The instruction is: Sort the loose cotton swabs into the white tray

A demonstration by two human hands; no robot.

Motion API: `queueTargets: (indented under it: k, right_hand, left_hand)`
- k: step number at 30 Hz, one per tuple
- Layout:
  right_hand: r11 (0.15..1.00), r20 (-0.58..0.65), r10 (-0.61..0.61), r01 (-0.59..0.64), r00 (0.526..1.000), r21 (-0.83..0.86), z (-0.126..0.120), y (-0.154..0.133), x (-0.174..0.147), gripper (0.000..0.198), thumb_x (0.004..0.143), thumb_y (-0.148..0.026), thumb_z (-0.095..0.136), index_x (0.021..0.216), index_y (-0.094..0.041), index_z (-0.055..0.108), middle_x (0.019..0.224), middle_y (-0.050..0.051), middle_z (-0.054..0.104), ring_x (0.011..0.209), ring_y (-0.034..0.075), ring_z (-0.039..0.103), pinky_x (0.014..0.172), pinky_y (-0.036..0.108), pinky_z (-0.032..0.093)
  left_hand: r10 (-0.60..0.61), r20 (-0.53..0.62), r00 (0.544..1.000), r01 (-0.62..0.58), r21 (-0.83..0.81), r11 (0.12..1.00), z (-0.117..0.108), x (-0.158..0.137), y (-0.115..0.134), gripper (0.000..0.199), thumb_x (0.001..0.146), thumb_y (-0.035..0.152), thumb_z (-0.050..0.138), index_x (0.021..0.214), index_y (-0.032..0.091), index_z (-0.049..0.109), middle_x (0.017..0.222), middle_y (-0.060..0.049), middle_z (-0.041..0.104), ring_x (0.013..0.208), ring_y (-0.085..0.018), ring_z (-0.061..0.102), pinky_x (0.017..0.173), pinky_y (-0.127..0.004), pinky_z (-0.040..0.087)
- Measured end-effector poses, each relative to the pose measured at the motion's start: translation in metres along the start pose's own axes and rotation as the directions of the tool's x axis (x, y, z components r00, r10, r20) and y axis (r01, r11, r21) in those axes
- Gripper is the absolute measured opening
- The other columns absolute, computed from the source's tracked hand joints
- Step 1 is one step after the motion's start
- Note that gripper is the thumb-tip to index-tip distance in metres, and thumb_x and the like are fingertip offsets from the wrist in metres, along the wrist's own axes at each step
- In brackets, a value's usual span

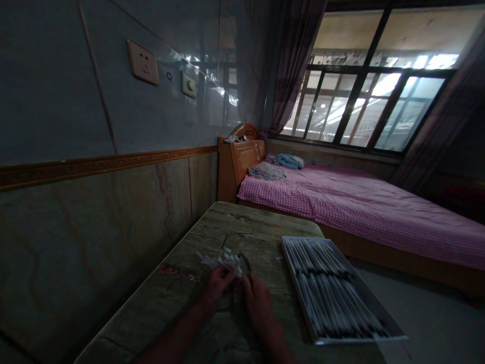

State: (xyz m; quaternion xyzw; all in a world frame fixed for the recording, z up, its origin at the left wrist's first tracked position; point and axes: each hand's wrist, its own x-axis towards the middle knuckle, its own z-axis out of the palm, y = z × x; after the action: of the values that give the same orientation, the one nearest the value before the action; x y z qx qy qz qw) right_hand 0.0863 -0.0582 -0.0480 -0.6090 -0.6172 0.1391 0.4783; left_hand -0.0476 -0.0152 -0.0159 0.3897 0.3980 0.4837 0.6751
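Observation:
My left hand [220, 282] is closed with the thumb and fingers pinched together at a small heap of short white tube-like pieces [206, 259], and appears to grip one of them. My right hand [258, 298], just beside it, is closed around a thin, dark, curved piece [245, 261] that sticks up from the fingers; its kind is too dim to make out. To the right of both hands lies a shallow clear tray [394, 336] packed with long thin pale sticks [333, 298] that have dark parts at the middle and lower end.
The hands work above a marble-patterned table [265, 230] with rounded corners. Past its far edge stands a bed [341, 197] with a pink checked cover and wooden headboard [246, 156]. A tiled wall [162, 202] runs along the left; a window [364, 101] is at the back.

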Motion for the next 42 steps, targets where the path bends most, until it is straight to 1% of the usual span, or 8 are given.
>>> queueTargets:
  k: [7, 11, 17, 23, 29, 34, 39, 42]
  right_hand:
    - [0.936, 0.055, -0.289, 0.294, 0.956, -0.196, -0.004, 0.013, -0.002, 0.034, 0.094, -0.032, 0.035, 0.092, -0.024, 0.068, 0.082, 0.006, 0.069, 0.071, 0.018, 0.059, 0.063, 0.026, 0.043]
    - [0.996, 0.191, -0.085, 0.086, 0.978, 0.007, -0.011, 0.003, 0.009, 0.039, 0.093, -0.039, 0.038, 0.079, -0.021, 0.069, 0.073, 0.003, 0.068, 0.068, 0.016, 0.058, 0.061, 0.023, 0.042]
    - [0.987, 0.422, 0.074, -0.127, 0.904, 0.098, -0.03, -0.03, 0.026, 0.04, 0.087, -0.041, 0.048, 0.058, -0.018, 0.065, 0.048, -0.004, 0.054, 0.046, 0.011, 0.047, 0.045, 0.019, 0.029]
    - [0.939, 0.22, 0.23, -0.157, 0.948, -0.306, -0.119, -0.04, 0.008, 0.043, 0.093, -0.039, 0.036, 0.069, -0.019, 0.066, 0.066, 0.002, 0.067, 0.064, 0.015, 0.063, 0.055, 0.022, 0.033]
    - [0.585, -0.047, 0.476, -0.356, 0.878, -0.729, -0.203, -0.024, -0.021, 0.042, 0.095, -0.041, 0.032, 0.076, -0.024, 0.066, 0.077, 0.007, 0.073, 0.073, 0.019, 0.068, 0.057, 0.025, 0.035]
    - [0.491, 0.004, 0.551, -0.32, 0.835, -0.81, -0.213, -0.019, -0.026, 0.047, 0.095, -0.043, 0.029, 0.078, -0.023, 0.068, 0.082, 0.011, 0.073, 0.077, 0.022, 0.069, 0.06, 0.028, 0.041]
    - [0.497, 0.01, 0.385, -0.198, 0.923, -0.845, -0.201, -0.003, -0.016, 0.04, 0.095, -0.034, 0.031, 0.114, -0.018, 0.063, 0.117, 0.014, 0.066, 0.105, 0.025, 0.063, 0.084, 0.034, 0.046]
    - [0.542, 0.105, 0.248, -0.048, 0.963, -0.839, -0.188, 0.015, -0.01, 0.041, 0.093, -0.028, 0.036, 0.125, -0.016, 0.059, 0.137, 0.015, 0.053, 0.129, 0.027, 0.047, 0.104, 0.039, 0.036]
  left_hand:
    - [0.06, 0.054, 0.997, -0.064, 0.086, 0.994, 0.002, -0.002, 0.004, 0.041, 0.049, 0.047, 0.082, 0.069, 0.02, 0.059, 0.058, 0.001, 0.064, 0.053, -0.016, 0.062, 0.05, -0.025, 0.046]
    - [0.1, 0.081, 0.992, -0.11, 0.128, 0.986, 0.002, -0.003, 0.01, 0.034, 0.054, 0.043, 0.081, 0.067, 0.02, 0.06, 0.055, 0.001, 0.063, 0.051, -0.015, 0.06, 0.05, -0.025, 0.046]
    - [0.139, 0.089, 0.986, -0.153, 0.175, 0.972, 0.0, 0.0, 0.006, 0.031, 0.056, 0.039, 0.079, 0.072, 0.018, 0.064, 0.061, 0.001, 0.065, 0.05, -0.013, 0.058, 0.048, -0.022, 0.045]
    - [0.097, 0.014, 0.995, -0.098, 0.186, 0.978, 0.003, -0.002, -0.001, 0.05, 0.065, 0.065, 0.063, 0.074, 0.016, 0.063, 0.057, 0.0, 0.062, 0.046, -0.014, 0.058, 0.042, -0.022, 0.043]
    - [0.158, -0.097, 0.983, -0.14, 0.175, 0.975, 0.003, 0.004, -0.001, 0.051, 0.065, 0.066, 0.06, 0.073, 0.015, 0.062, 0.059, 0.0, 0.063, 0.048, -0.013, 0.06, 0.044, -0.022, 0.044]
    - [0.204, -0.204, 0.958, -0.173, 0.158, 0.972, -0.004, 0.008, 0.002, 0.05, 0.064, 0.065, 0.061, 0.074, 0.016, 0.062, 0.059, 0.0, 0.064, 0.049, -0.014, 0.059, 0.044, -0.023, 0.044]
    - [0.264, -0.256, 0.93, -0.232, 0.147, 0.961, -0.008, 0.005, 0.008, 0.045, 0.068, 0.061, 0.059, 0.074, 0.016, 0.062, 0.06, -0.001, 0.064, 0.049, -0.013, 0.058, 0.044, -0.022, 0.043]
    - [0.291, -0.29, 0.912, -0.251, 0.169, 0.953, -0.01, 0.006, 0.01, 0.038, 0.071, 0.056, 0.057, 0.073, 0.018, 0.061, 0.06, -0.001, 0.065, 0.05, -0.014, 0.059, 0.045, -0.023, 0.044]
